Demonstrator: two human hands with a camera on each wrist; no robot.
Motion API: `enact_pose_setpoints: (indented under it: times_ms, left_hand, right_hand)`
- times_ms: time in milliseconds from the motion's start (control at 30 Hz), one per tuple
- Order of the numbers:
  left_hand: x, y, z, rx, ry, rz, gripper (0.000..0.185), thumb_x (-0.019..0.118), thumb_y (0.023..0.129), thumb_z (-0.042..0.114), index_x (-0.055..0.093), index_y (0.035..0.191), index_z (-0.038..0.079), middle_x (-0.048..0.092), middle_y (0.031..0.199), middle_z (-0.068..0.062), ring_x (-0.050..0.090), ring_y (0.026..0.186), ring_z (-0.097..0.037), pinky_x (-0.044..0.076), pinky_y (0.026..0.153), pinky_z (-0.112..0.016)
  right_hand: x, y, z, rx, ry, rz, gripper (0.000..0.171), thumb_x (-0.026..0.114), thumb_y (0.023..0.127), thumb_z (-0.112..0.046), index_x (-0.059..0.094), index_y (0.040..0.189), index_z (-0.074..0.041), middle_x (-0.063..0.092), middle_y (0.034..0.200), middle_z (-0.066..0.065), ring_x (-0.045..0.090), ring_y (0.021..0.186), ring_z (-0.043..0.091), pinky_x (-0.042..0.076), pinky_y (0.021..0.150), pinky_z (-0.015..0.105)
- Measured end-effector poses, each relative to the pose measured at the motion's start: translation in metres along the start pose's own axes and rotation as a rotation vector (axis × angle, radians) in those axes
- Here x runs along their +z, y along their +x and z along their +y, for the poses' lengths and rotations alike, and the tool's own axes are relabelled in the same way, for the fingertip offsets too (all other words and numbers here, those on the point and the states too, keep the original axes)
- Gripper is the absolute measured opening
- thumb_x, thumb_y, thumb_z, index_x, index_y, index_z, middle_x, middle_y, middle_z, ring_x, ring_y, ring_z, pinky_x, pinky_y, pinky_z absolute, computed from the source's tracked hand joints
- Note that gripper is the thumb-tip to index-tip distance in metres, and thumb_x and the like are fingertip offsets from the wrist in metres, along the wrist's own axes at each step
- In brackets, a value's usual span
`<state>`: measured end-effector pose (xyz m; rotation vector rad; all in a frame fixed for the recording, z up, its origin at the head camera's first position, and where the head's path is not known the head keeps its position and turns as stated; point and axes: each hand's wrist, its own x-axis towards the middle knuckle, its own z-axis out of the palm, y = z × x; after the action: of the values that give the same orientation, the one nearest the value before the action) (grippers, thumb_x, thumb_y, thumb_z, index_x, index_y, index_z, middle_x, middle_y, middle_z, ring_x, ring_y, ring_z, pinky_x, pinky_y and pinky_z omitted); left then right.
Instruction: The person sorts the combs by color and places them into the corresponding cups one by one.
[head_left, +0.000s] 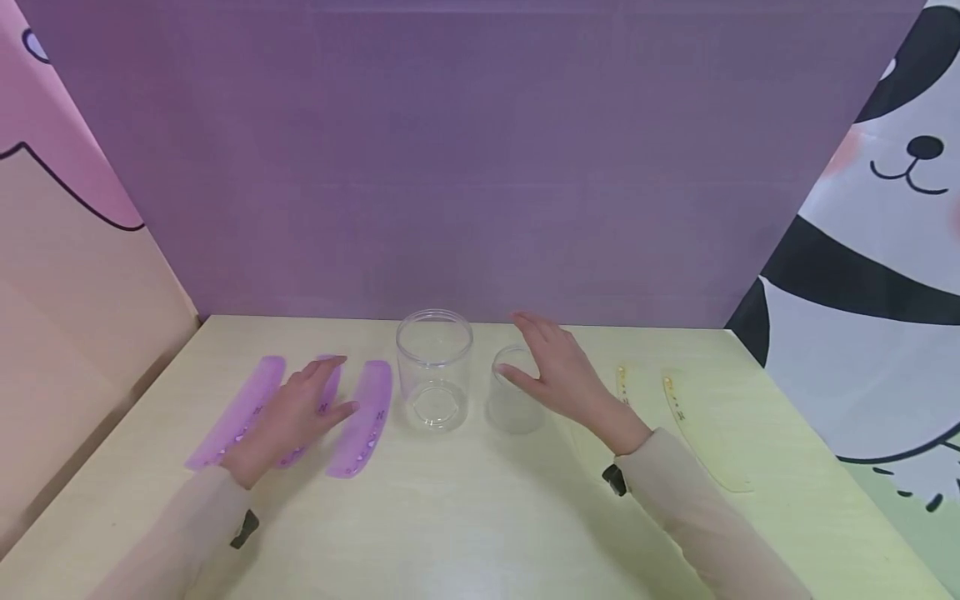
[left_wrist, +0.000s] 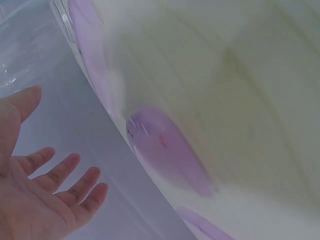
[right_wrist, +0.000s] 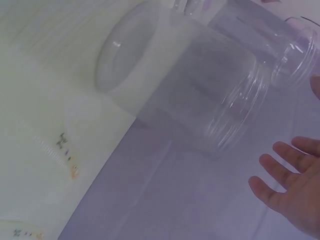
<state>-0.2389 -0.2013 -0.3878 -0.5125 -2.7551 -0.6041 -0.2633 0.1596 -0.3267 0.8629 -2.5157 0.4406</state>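
Note:
My left hand [head_left: 291, 414] hovers with fingers spread over the middle purple comb [head_left: 330, 392], partly covering it. Purple combs also lie on either side, one at the left [head_left: 243, 412] and one at the right [head_left: 363, 421]. In the left wrist view the palm and fingers hold nothing. My right hand [head_left: 564, 377], thumb and fingers apart, is by the smaller clear plastic jar [head_left: 513, 408] and hides part of it. The right wrist view shows a gap between the fingers and that jar. A larger clear jar [head_left: 435, 367] stands upright between the hands.
Two transparent yellowish combs lie at the right, one [head_left: 622, 383] partly behind the right forearm and one [head_left: 693, 433] farther right. The pale table [head_left: 450, 533] ends at a purple backdrop [head_left: 480, 167]. Cartoon-printed panels, one with a panda [head_left: 885, 275], flank both sides.

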Motion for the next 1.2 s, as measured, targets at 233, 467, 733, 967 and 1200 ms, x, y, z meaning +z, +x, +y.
enact_pose_setpoints:
  times_ms: [233, 467, 733, 967, 1200]
  left_hand:
    - [0.007, 0.006, 0.009, -0.049, -0.052, -0.009, 0.067, 0.066, 0.083, 0.033, 0.036, 0.136, 0.004, 0.043, 0.135, -0.020, 0.051, 0.108, -0.040, 0.047, 0.085, -0.053]
    - [0.014, 0.013, 0.016, -0.108, -0.120, -0.041, 0.068, 0.066, 0.082, 0.027, 0.034, 0.136, 0.002, 0.046, 0.132, -0.022, 0.045, 0.118, -0.040, 0.043, 0.093, -0.054]
    - [0.026, 0.021, 0.015, -0.114, -0.172, -0.081, 0.071, 0.070, 0.079, 0.021, 0.033, 0.134, -0.003, 0.047, 0.127, -0.027, 0.046, 0.116, -0.041, 0.043, 0.094, -0.052]
    - [0.030, 0.027, 0.017, -0.205, -0.208, -0.161, 0.077, 0.071, 0.077, 0.019, 0.029, 0.137, -0.005, 0.042, 0.132, -0.029, 0.043, 0.119, -0.043, 0.042, 0.096, -0.053]
    - [0.033, 0.028, 0.018, -0.234, -0.185, -0.189, 0.080, 0.074, 0.075, 0.019, 0.029, 0.136, -0.006, 0.046, 0.126, -0.031, 0.046, 0.115, -0.044, 0.044, 0.094, -0.053]
  right_hand:
    - [0.006, 0.011, -0.013, 0.009, 0.057, -0.017, 0.067, 0.059, 0.086, -0.039, 0.035, 0.136, -0.002, 0.044, 0.137, 0.013, 0.038, 0.129, 0.029, 0.034, 0.104, 0.049]
    - [0.013, 0.021, -0.027, 0.022, 0.156, -0.027, 0.066, 0.059, 0.085, -0.041, 0.036, 0.135, -0.004, 0.043, 0.137, 0.010, 0.036, 0.130, 0.026, 0.031, 0.108, 0.044]
    - [0.021, 0.028, -0.038, 0.136, 0.334, -0.073, 0.078, 0.065, 0.081, -0.042, 0.029, 0.139, -0.003, 0.036, 0.142, 0.012, 0.030, 0.134, 0.026, 0.029, 0.110, 0.043]
    - [0.031, 0.031, -0.039, 0.151, 0.456, -0.030, 0.078, 0.070, 0.079, -0.032, 0.030, 0.138, 0.000, 0.039, 0.138, 0.015, 0.044, 0.122, 0.031, 0.041, 0.101, 0.044]
    - [0.038, 0.031, -0.042, 0.224, 0.601, -0.044, 0.084, 0.071, 0.078, -0.028, 0.023, 0.140, 0.001, 0.034, 0.142, 0.016, 0.041, 0.127, 0.032, 0.041, 0.102, 0.044]
